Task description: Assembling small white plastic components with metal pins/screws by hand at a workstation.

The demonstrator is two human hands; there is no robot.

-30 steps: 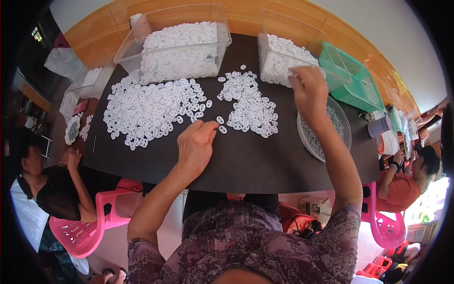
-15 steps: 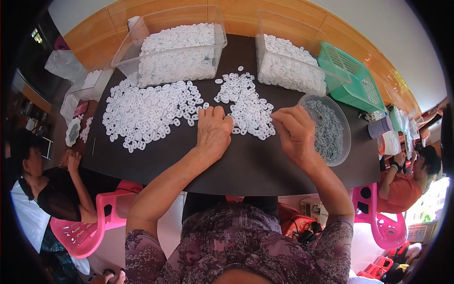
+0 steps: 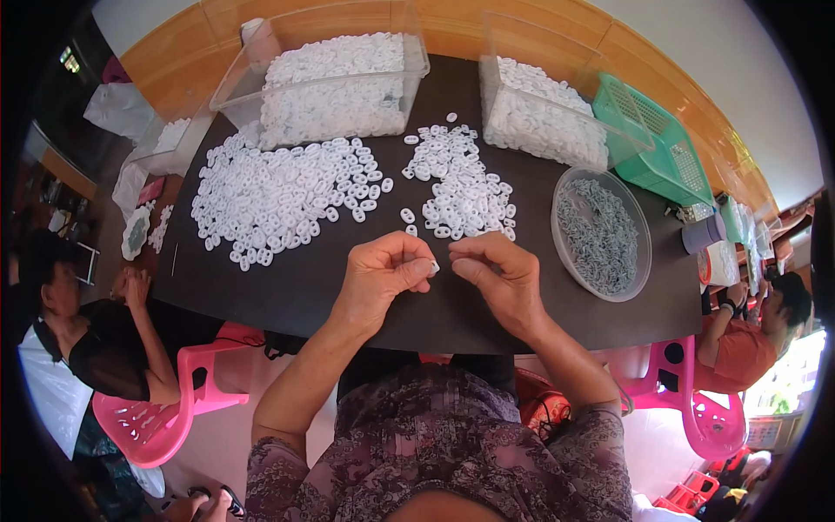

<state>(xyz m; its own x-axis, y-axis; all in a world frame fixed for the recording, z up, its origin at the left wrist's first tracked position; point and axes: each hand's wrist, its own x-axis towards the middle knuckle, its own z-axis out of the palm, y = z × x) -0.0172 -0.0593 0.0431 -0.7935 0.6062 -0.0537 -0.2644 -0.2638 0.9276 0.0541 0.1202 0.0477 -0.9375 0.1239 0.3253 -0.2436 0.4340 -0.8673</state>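
Between the thumb and forefinger of my left hand (image 3: 383, 274) is a small white oval plastic piece (image 3: 434, 269), its edge showing at the fingertips. My right hand (image 3: 502, 277) faces it a short gap away, thumb and fingers pinched together; whatever they may hold is too small to see. Just beyond both hands lies a small heap of white oval pieces with holes (image 3: 465, 187). A larger heap of such pieces (image 3: 270, 187) spreads to the left. Right of my right hand stands a round clear tub (image 3: 644, 261) full of small grey metal screws (image 3: 600, 235).
Two clear plastic bins (image 3: 417, 96) (image 3: 496, 122) of white pieces stand at the back of the dark table (image 3: 278, 300). A green basket (image 3: 670, 170) and a purple cup (image 3: 703, 234) are at the right. People sit at left (image 3: 96, 348) and right (image 3: 739, 348).
Both hands have drawn back toward me and closer together, my left from beside the small heap, my right from near the tub. The white piece now shows in my left fingertips.
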